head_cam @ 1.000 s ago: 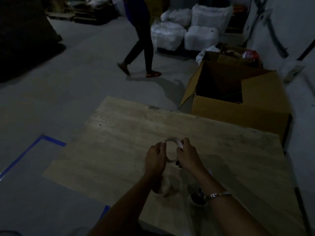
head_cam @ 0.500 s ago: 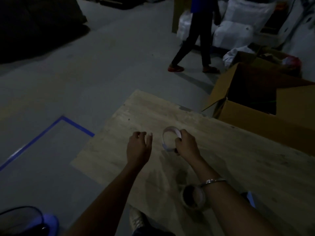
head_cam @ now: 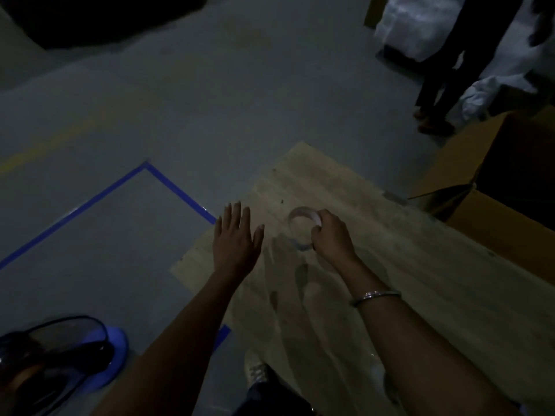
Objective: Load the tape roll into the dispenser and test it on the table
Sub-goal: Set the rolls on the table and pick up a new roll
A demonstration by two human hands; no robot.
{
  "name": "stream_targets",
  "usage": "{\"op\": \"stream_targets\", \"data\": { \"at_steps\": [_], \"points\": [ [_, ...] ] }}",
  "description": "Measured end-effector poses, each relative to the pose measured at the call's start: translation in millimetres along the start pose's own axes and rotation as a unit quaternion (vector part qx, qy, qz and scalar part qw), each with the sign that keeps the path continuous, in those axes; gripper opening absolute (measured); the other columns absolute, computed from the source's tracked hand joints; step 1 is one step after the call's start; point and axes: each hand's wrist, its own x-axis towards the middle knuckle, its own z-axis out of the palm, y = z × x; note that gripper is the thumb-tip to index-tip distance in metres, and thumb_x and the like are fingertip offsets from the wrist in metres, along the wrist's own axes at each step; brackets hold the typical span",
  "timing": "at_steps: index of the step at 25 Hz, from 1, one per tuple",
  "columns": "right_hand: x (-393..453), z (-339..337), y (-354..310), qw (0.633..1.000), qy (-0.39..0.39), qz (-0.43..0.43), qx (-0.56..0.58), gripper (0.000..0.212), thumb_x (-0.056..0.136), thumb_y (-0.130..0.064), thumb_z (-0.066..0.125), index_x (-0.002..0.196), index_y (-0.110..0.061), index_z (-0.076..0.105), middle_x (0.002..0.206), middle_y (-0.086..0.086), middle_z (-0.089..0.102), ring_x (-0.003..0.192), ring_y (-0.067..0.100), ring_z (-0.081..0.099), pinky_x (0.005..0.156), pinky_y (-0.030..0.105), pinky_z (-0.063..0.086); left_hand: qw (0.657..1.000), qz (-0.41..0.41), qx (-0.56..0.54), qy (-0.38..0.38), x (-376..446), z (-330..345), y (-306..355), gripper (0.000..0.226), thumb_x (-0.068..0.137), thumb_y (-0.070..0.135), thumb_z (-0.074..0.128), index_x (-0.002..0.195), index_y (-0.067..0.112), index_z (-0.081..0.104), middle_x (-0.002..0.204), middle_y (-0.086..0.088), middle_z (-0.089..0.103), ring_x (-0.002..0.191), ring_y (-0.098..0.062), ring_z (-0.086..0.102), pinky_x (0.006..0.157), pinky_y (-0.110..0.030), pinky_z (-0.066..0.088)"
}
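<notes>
Dim shot. Wood table (head_cam: 420,265), cardboard box (head_cam: 492,223) w/ open flaps just past its far edge. L hand (head_cam: 237,238) flat, fingers straight & spread, holding nothing, over table's left edge. R hand (head_cam: 332,237) curled round tape roll (head_cam: 300,228), roll on edge near the left corner. Bracelet (head_cam: 375,296) on R wrist.

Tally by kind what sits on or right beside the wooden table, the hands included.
Hands: 2 (left hand open with fingers spread, right hand gripping the roll)
Tape rolls: 1 (tape roll, held over the wooden table)
Cardboard boxes: 1 (cardboard box, open, at the table's far right edge)
Bracelets: 1 (bracelet on the right wrist)
Total: 5
</notes>
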Motion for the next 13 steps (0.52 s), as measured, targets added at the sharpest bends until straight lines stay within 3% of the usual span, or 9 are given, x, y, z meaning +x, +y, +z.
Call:
{"op": "stream_targets", "data": {
  "at_steps": [7, 13],
  "points": [
    [50.0, 54.8, -51.2, 0.999, -0.046, -0.005, -0.001, 0.027, 0.087, -0.007, 0.052, 0.113, -0.006, 0.055, 0.115, 0.02, 0.063, 0.104, 0.038, 0.059, 0.074, 0.037, 0.042, 0.998, -0.041, -0.021, -0.045, 31.4, 13.6, -55.1, 0.07, 0.101, 0.058, 0.019, 0.155, 0.015, 0.021, 0.166, -0.011, 0.008, 0.153, -0.027, 0.0, 0.122, -0.045, 0.005],
    [76.5, 92.5, -66.8, 0.996, -0.082, -0.017, -0.005, 0.029, 0.085, -0.008, 0.053, 0.114, -0.008, 0.054, 0.118, 0.021, 0.062, 0.106, 0.038, 0.058, 0.074, 0.037, 0.041, 0.994, -0.061, -0.04, -0.083, 40.7, 27.8, -71.8, 0.07, 0.1, 0.057, 0.021, 0.155, 0.013, 0.021, 0.165, -0.013, 0.01, 0.153, -0.029, 0.002, 0.123, -0.048, 0.013]
  ]
}}
